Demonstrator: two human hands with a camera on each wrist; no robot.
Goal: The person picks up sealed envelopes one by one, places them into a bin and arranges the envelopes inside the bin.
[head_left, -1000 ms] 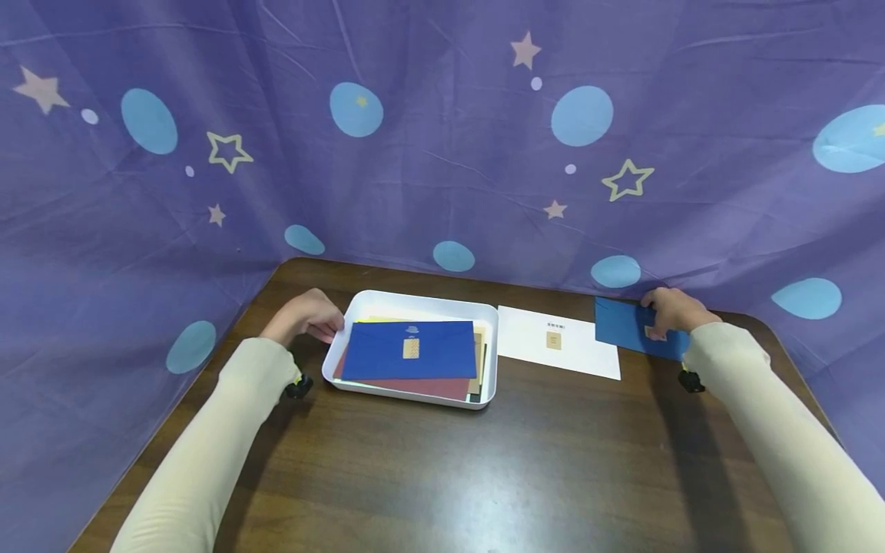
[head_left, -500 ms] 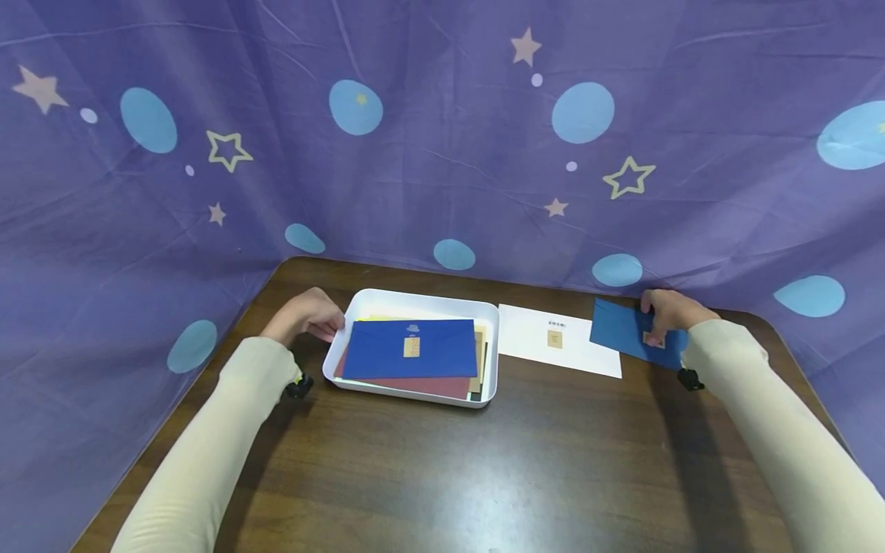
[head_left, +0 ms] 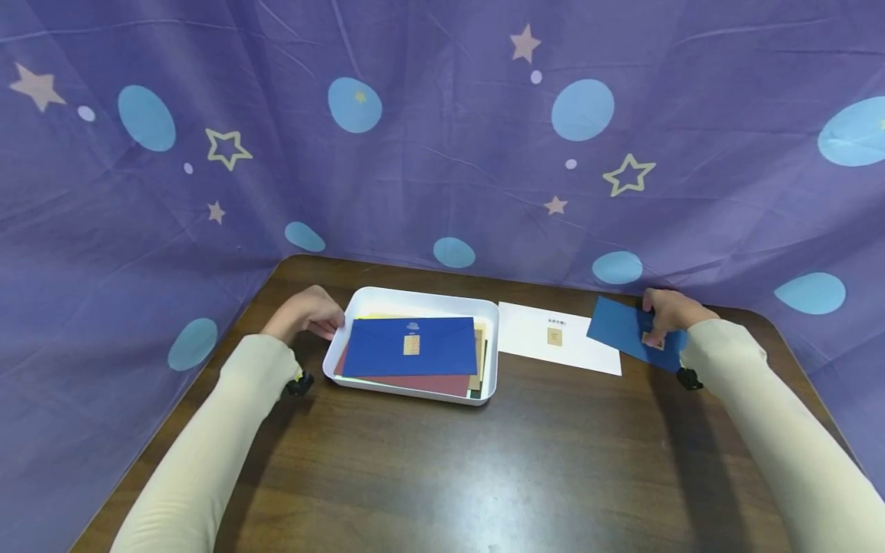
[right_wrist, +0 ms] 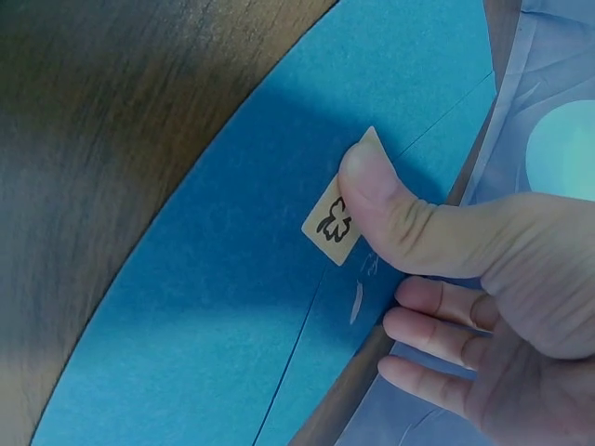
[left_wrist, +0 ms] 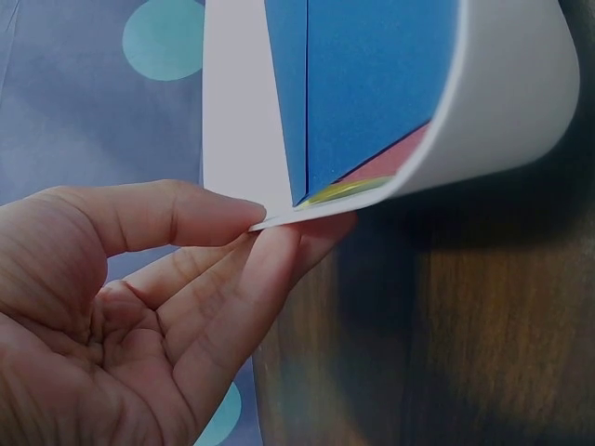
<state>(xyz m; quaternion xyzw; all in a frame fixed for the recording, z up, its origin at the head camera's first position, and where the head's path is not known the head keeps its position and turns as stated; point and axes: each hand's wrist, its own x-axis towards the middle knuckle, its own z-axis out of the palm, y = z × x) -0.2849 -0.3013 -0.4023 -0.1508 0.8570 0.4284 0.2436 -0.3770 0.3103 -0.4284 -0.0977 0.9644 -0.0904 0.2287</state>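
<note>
My left hand (head_left: 311,313) pinches the left rim of a white tray (head_left: 492,361); in the left wrist view the thumb is above the rim (left_wrist: 511,84) and the fingers below. On top inside the tray lies a dark blue envelope (head_left: 442,349) with a patterned sticker. At the right, my right hand (head_left: 669,313) holds a lighter blue envelope (head_left: 611,326) near its far edge. In the right wrist view the thumb presses on its tan clover sticker (right_wrist: 333,228); the index finger is hidden. This envelope overlaps a white envelope (head_left: 525,338) beside the tray.
Beneath the dark blue envelope lie a dark red one (head_left: 422,383) and several other coloured papers. The brown wooden table (head_left: 415,468) has rounded corners. A purple curtain (head_left: 442,153) with stars and dots hangs along its back and sides.
The lighter blue envelope has turned slightly clockwise under my right hand, its left end shifting a little left over the white envelope. My left hand stays at the tray rim.
</note>
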